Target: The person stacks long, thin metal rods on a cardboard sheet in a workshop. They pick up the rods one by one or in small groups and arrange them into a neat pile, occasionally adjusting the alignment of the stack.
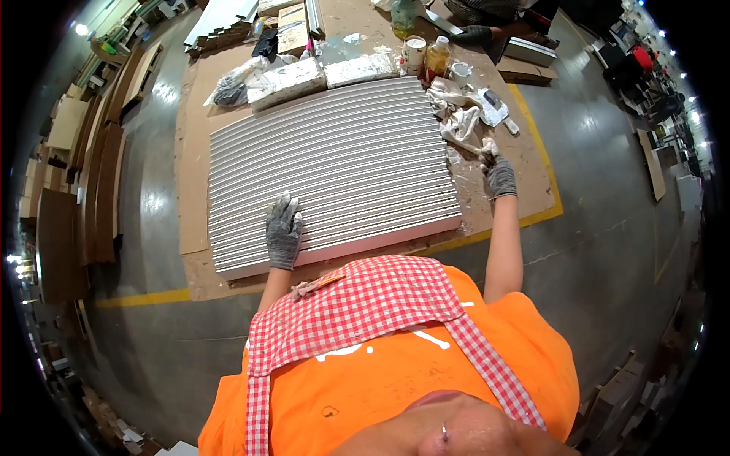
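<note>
Our gloved right hand (499,176) is closed on the near end of a stained white cloth (461,128). Left of that grip we have the ribbed pale panel (327,167), where our gloved left hand (284,232) lies flat and open, gripping nothing. Beyond the right-hand grip, past the cloth, we see a bottle of yellow liquid (437,57) and a white cup (413,55)
</note>
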A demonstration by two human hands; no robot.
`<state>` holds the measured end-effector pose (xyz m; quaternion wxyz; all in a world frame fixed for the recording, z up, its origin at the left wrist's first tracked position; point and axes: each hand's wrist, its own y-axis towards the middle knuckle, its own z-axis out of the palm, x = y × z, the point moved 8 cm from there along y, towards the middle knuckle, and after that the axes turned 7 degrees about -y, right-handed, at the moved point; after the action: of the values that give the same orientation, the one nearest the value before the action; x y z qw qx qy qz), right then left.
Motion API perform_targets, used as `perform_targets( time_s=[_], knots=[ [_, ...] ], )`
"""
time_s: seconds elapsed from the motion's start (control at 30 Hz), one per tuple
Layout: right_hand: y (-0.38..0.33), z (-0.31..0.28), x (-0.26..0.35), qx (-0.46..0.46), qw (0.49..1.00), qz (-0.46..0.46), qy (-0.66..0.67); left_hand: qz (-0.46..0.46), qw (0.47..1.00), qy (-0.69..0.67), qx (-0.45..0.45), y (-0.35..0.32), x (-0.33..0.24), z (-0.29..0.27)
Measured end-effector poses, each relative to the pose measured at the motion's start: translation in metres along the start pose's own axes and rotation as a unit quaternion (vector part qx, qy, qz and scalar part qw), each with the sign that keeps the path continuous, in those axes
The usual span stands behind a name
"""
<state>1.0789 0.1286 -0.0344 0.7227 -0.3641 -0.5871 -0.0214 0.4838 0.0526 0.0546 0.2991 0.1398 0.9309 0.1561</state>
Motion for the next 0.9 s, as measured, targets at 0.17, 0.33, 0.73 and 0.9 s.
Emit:
perform_targets(
  time_s=[0.17,0.33,0.73,0.9],
  knots=[
    [0.028,0.008,0.013,0.141,0.967,0.020,0.211,-0.007,1.000,0.006,-0.004,-0.005,0.004,-0.002],
    [0.134,-0.069,0.044,-0.139,0.980,-0.075,-0.122,0.009,1.000,-0.003,-0.014,0.003,-0.001,0.000],
    [0.071,0.034,0.122,-0.355,0.710,-0.322,-0.516,-0.005,1.000,0.025,0.008,0.000,-0.006,-0.002],
    [0.038,0.141,0.109,-0.231,0.695,-0.321,-0.600,-0.011,1.000,0.024,0.011,0.001,-0.005,-0.004]
  ],
)
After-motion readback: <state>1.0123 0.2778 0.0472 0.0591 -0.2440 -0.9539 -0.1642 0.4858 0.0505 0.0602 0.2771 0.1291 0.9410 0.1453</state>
